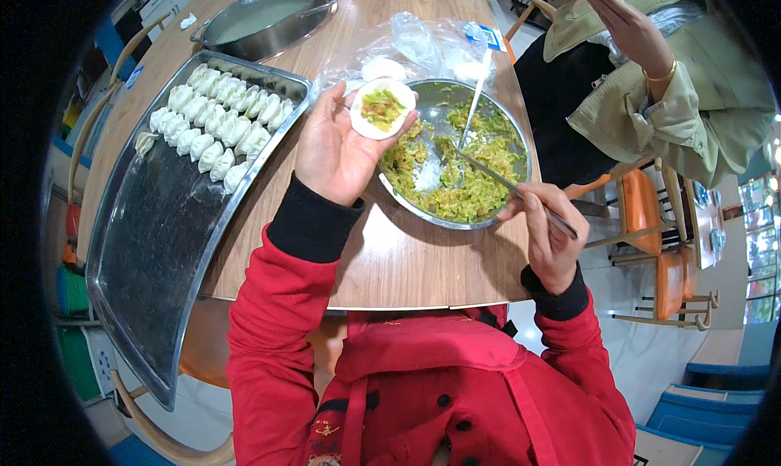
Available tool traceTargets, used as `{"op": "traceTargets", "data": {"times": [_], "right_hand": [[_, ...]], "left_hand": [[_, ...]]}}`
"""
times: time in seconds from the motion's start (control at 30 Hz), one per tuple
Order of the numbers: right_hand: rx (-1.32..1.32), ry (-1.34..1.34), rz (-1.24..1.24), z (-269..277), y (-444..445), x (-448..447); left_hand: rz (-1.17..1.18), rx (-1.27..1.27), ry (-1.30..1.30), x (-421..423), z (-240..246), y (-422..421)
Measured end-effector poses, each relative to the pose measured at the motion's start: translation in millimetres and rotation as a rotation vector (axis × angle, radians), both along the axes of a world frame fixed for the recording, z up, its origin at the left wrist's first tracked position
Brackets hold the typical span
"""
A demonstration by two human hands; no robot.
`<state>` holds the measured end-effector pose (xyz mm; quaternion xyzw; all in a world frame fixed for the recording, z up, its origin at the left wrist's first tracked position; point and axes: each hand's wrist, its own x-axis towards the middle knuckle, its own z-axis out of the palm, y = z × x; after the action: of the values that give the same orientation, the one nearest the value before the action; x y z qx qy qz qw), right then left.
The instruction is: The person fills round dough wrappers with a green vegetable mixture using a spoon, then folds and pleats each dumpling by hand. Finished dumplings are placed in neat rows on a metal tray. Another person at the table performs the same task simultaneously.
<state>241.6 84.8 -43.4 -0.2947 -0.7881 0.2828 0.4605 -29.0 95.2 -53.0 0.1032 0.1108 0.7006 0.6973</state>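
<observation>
My left hand [332, 152] is palm up near the bowl, holding a round dumpling wrapper [359, 122] across its fingers. A mound of green and orange filling [382, 108] sits on the wrapper, which is flat and unfolded. My right hand [552, 240] grips the handle of a metal utensil [500, 176] over the bowl's right rim. Its far end is down in the chopped filling [470, 200], so its shape cannot be told. The filling lies in a round steel bowl [529, 167]. A white-handled utensil [477, 97] also leans in that bowl.
Left of my hand, a long metal tray [165, 240] overhangs the table [390, 277] and bears rows of folded dumplings [213, 121]. Behind it stands a two-handled lidded pot [262, 45]. Clear plastic bags [415, 39] lie beyond the bowl. Another person [659, 94] is at the right edge, a hand raised.
</observation>
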Motion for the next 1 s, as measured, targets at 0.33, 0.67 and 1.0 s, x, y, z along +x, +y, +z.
{"op": "traceTargets", "data": {"times": [0.33,0.67,1.0], "right_hand": [[-0.253,0.22,-0.022,-9,12,-10],[-0.312,0.422,-0.092,-5,25,8],[0.175,0.287,0.168,22,2,10]], "left_hand": [[0.023,0.012,-0.016,-6,-5,1],[0.052,-0.003,0.02,-1,-3,-1],[-0.068,-0.049,-0.01,16,-10,-2]]}}
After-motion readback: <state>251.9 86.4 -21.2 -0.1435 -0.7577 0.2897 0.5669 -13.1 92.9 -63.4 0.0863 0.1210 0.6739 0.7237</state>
